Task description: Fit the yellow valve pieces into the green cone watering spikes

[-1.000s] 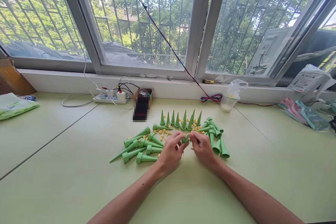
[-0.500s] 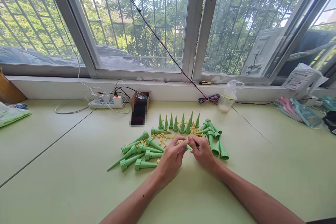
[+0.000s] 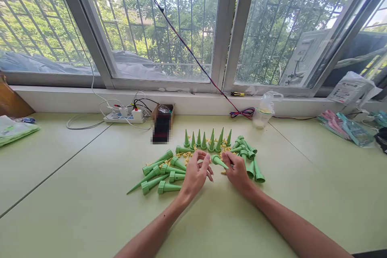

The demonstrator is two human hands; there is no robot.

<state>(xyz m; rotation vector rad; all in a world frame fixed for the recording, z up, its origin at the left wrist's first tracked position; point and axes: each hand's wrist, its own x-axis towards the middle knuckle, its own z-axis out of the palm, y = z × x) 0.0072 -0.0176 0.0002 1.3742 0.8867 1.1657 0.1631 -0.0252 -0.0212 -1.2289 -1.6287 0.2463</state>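
Observation:
My right hand (image 3: 237,171) is closed on a green watering spike (image 3: 220,162), a hollow plastic cone with a ribbed cap. The spike lies tilted, its cap end toward my left hand and its tip by my right fingers. Just left of the cap, my left hand (image 3: 195,173) is open with its fingers apart. Small yellow valve pieces (image 3: 184,157) lie scattered behind and beside my hands, partly hidden by them.
Several green spikes (image 3: 204,143) stand upright behind my hands. More lie in a left pile (image 3: 149,185) and a right pile (image 3: 258,171). Along the back are a power strip (image 3: 125,118), a small box (image 3: 169,115), a cable bundle (image 3: 243,113) and a bagged cup (image 3: 261,117).
My left fingers have come away from the spike and spread. The spike, hidden mostly between both hands before, now shows its cap and body in my right hand.

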